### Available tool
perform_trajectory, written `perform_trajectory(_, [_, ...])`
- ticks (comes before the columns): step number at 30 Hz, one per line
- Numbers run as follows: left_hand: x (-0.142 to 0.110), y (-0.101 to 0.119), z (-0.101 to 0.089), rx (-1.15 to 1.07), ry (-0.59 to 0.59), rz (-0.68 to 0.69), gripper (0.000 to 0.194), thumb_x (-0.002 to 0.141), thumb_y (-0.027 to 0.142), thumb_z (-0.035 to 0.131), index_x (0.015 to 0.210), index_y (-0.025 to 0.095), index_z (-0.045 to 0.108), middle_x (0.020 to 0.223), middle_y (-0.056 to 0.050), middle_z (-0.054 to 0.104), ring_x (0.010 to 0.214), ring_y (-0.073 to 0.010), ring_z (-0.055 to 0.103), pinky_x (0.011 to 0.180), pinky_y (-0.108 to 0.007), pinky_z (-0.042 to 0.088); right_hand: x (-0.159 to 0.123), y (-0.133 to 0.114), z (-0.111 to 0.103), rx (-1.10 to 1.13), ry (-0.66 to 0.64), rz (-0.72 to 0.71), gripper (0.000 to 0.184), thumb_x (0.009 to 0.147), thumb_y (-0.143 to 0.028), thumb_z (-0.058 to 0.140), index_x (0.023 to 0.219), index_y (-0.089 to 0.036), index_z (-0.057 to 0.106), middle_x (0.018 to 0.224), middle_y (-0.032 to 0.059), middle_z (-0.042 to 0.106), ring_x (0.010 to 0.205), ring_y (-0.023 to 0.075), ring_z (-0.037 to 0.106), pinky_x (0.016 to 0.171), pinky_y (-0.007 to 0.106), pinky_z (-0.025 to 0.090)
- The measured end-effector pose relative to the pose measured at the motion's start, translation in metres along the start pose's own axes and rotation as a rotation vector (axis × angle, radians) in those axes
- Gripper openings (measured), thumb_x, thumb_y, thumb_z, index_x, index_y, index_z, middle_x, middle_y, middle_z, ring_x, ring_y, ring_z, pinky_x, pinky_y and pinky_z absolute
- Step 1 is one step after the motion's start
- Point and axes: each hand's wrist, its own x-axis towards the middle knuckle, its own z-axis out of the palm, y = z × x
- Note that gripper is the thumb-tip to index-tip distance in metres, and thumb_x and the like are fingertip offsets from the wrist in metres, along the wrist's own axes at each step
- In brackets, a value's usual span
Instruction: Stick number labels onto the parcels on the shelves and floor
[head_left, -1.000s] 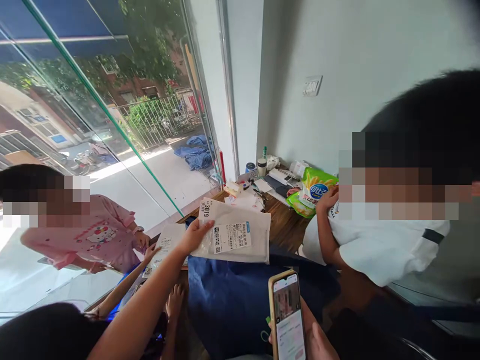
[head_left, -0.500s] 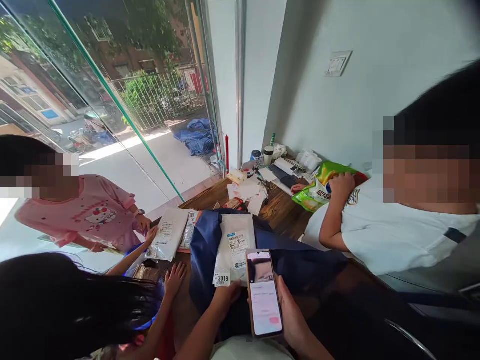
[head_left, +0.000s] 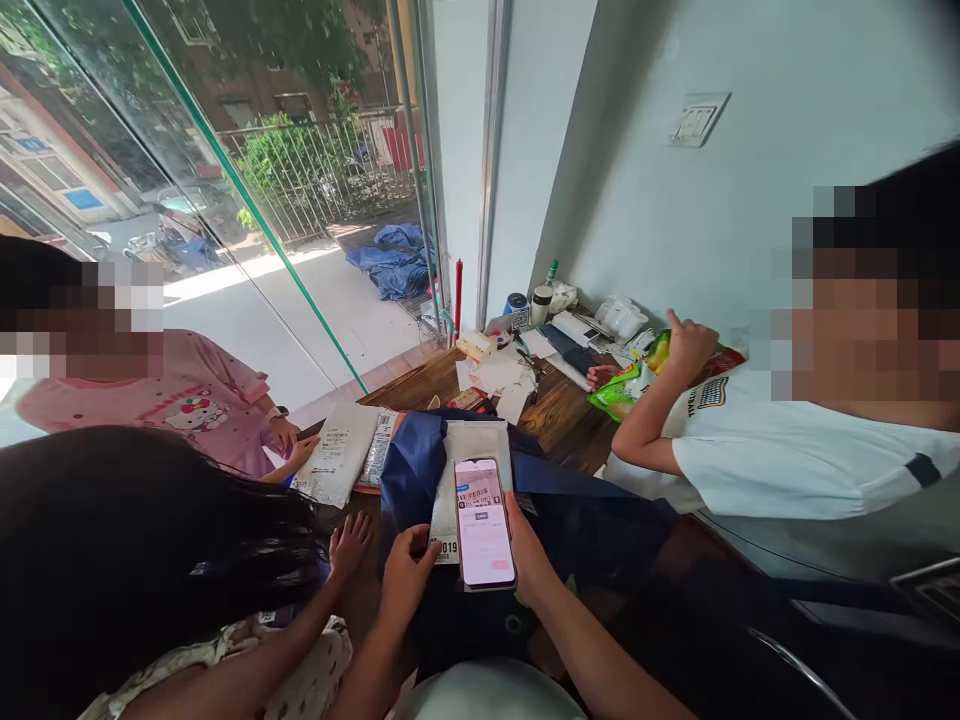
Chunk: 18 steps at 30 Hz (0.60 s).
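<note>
My right hand [head_left: 529, 555] grips a smartphone [head_left: 485, 525] above a white plastic mailing parcel [head_left: 444, 505]. The lit screen shows the parcel's barcode label in its upper part and a pale page below. At the parcel's lower left corner, by the sticker ending in "019", my left hand [head_left: 407, 572] is curled with thumb and fingertips at the edge. The phone hides much of the parcel's label. Dark blue cloth [head_left: 412, 460] lies beneath the parcel.
Another white parcel [head_left: 345, 455] and a grey-orange packet [head_left: 379, 450] lie left, near other people's hands [head_left: 350, 545]. Papers [head_left: 499, 372], a tissue pack [head_left: 475, 345] and a cup [head_left: 541, 304] stand farther back. A person in white [head_left: 787, 460] at right is beside a green snack bag [head_left: 622, 392].
The phone has moved up and left over the parcel, and its screen now shows the barcode. My left hand has shifted left to the parcel's corner. The person at right has raised a hand.
</note>
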Motion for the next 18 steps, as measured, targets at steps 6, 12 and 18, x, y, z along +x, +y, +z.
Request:
perform_trajectory(6, [0.007,0.000,0.010,0.047,-0.005,0.002,0.038,0.066,0.033,0.066,0.099,0.016,0.061,0.112,-0.016,0.067,0.107,-0.0302,0.061,0.096,-0.040,0.043,0.000,0.003,-0.005,-0.004,-0.024,-0.010,0.070,0.068,-0.069,0.064,0.112,-0.015,0.063,0.099,0.0093,0.074,0.094,0.0273,0.068,0.086,0.040,0.052])
perform_trajectory(12, [0.024,0.009,0.032,0.113,-0.059,-0.087,0.042,0.065,0.030,0.070,0.100,0.010,0.060,0.112,-0.022,0.066,0.108,-0.0368,0.059,0.094,-0.045,0.041,-0.002,0.003,-0.007,-0.029,-0.022,0.010,0.069,0.068,-0.067,0.065,0.113,-0.014,0.062,0.087,0.0085,0.076,0.074,0.0241,0.071,0.069,0.035,0.056])
perform_trajectory(18, [0.031,0.039,0.044,-0.080,-0.169,-0.028,0.041,0.064,0.024,0.073,0.102,0.015,0.062,0.100,-0.010,0.072,0.094,-0.0266,0.065,0.082,-0.033,0.048,-0.017,-0.007,-0.011,0.077,-0.127,0.061,0.057,0.060,-0.062,0.075,0.096,-0.018,0.070,0.078,0.0050,0.076,0.065,0.0230,0.070,0.062,0.034,0.056])
